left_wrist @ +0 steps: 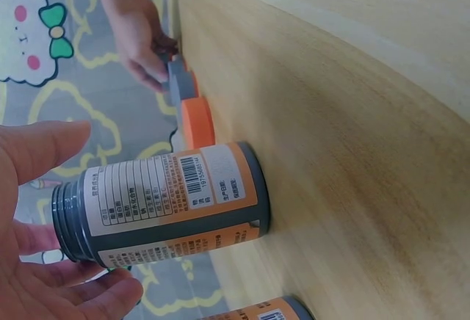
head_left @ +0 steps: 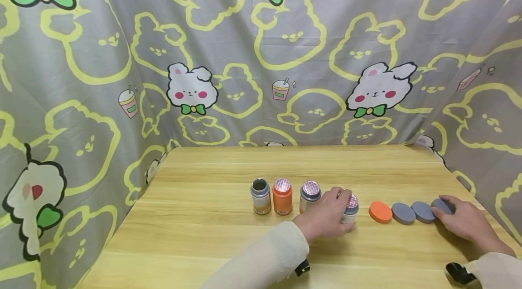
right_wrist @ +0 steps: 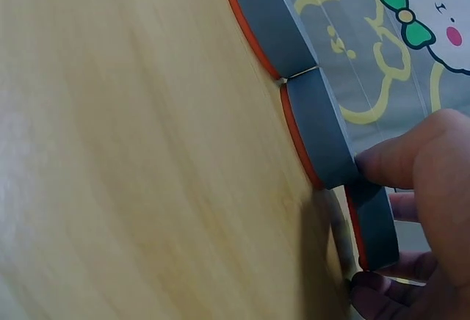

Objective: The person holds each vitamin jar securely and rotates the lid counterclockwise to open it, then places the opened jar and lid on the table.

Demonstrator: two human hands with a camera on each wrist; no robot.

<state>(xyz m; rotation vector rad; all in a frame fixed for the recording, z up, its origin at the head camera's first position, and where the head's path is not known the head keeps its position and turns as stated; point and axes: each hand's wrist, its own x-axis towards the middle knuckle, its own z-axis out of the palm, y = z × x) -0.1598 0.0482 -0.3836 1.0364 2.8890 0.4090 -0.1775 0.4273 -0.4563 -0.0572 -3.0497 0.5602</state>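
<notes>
My left hand is around the neck of the rightmost bottle, a grey-and-orange labelled bottle with a threaded neck and foil seal. In the left wrist view, the thumb stands apart from the neck and the fingers are spread on its other side. On the right, my right hand holds the last grey lid of a row between thumb and fingers. Beside that lid lie two more grey lids and an orange lid.
Left of my left hand stand a foil-sealed grey bottle, an orange bottle with foil, and a grey bottle with an uncovered dark mouth. A patterned curtain hangs behind and beside the wooden table.
</notes>
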